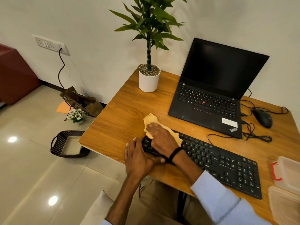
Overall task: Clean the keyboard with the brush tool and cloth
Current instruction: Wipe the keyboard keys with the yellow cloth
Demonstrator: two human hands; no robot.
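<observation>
A black keyboard [224, 164] lies slantwise across the wooden table [123, 114]. A yellow cloth [151, 120] covers its upper left corner and spills onto the table. My right hand [162, 137] presses flat on the cloth, fingers spread, a black band at the wrist. My left hand [139, 157] grips the keyboard's left end, thumb along its near edge. No brush tool shows in the head view.
An open black laptop [214, 88] stands behind the keyboard, with a mouse [263, 118] and loose cables to its right. A potted plant [149, 78] sits at the back. Clear plastic containers [287, 172] lie at the right edge. A dark basket [69, 144] rests on the floor.
</observation>
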